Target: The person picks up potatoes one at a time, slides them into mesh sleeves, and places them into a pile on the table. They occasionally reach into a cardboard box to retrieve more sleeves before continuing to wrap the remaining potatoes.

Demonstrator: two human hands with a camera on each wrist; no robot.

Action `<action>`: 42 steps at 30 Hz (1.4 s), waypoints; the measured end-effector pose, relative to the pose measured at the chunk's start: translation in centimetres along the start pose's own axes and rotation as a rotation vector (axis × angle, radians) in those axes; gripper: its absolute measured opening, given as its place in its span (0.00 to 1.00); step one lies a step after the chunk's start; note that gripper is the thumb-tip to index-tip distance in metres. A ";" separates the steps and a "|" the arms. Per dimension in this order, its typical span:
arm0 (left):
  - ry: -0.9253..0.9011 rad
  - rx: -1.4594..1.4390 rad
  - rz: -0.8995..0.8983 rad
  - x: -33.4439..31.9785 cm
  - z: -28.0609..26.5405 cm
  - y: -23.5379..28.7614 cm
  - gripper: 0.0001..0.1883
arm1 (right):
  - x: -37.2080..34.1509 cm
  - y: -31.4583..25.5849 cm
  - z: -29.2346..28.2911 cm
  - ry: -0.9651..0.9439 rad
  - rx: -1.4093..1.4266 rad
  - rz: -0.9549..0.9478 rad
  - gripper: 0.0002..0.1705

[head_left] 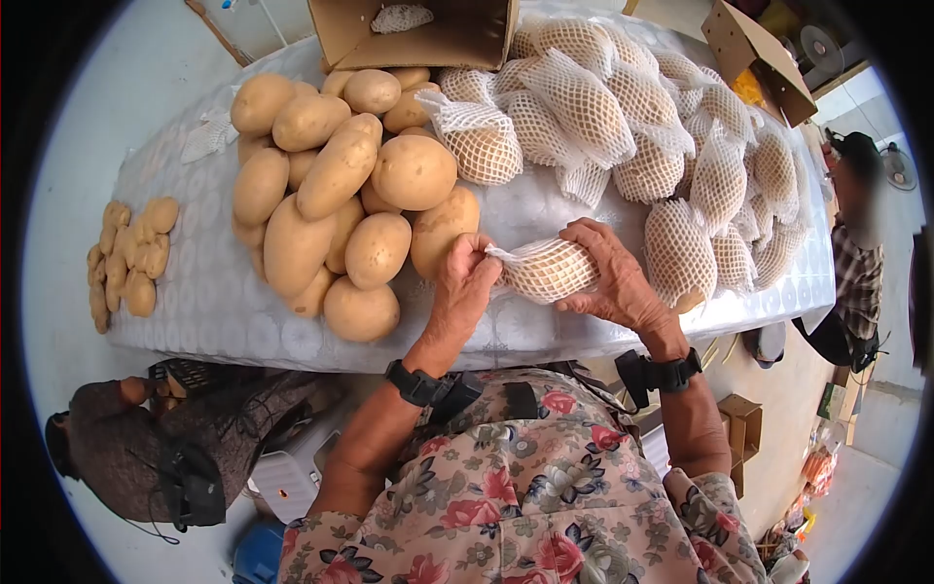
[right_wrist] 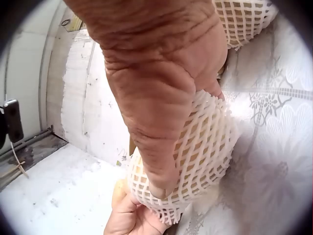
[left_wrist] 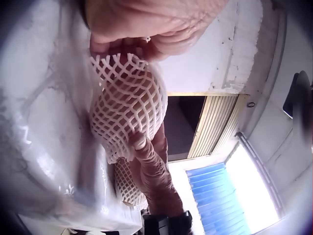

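Over the table (head_left: pixel 195 258), the left hand (head_left: pixel 463 290) pinches one end of the mesh sleeve (head_left: pixel 551 271), the right hand (head_left: pixel 625 284) grips its body, and overpulling might tear it.

I hold one potato (head_left: pixel 556 276), plump and oval, its tan skin showing through the openings of a white net sleeve (head_left: pixel 530 259). It lies crosswise over the near part of the counter (head_left: pixel 520 336); whether it touches the surface I can't tell. The mesh is stretched into diamonds around its body and narrows to a bunched tip at my left grip (head_left: pixel 463 277), which pinches it there. My right grip (head_left: pixel 618 277) curls round the opposite end, thumb pressed to the netting.
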State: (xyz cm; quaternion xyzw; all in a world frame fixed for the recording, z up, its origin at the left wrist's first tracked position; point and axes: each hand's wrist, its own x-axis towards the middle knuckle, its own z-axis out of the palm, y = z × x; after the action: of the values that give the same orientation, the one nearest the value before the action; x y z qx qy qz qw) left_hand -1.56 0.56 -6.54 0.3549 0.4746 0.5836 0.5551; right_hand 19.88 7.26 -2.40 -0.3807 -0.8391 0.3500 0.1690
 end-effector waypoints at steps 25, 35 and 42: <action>0.035 -0.104 -0.189 -3.0 -1.1 -1.4 0.12 | -4.5 -0.2 1.9 0.008 0.195 0.088 0.58; -0.204 0.298 -0.041 -4.2 -2.9 0.3 0.15 | -4.1 -0.9 2.4 0.025 0.126 0.076 0.56; -0.006 0.452 0.043 -3.6 -2.5 -0.9 0.11 | -2.5 0.0 3.1 0.087 0.319 0.089 0.61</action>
State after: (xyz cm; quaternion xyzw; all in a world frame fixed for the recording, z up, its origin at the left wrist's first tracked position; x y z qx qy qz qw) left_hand -3.14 -3.44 -7.72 0.4824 0.5839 0.4730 0.4502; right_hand 19.79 3.91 -4.58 -0.4003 -0.7471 0.4692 0.2478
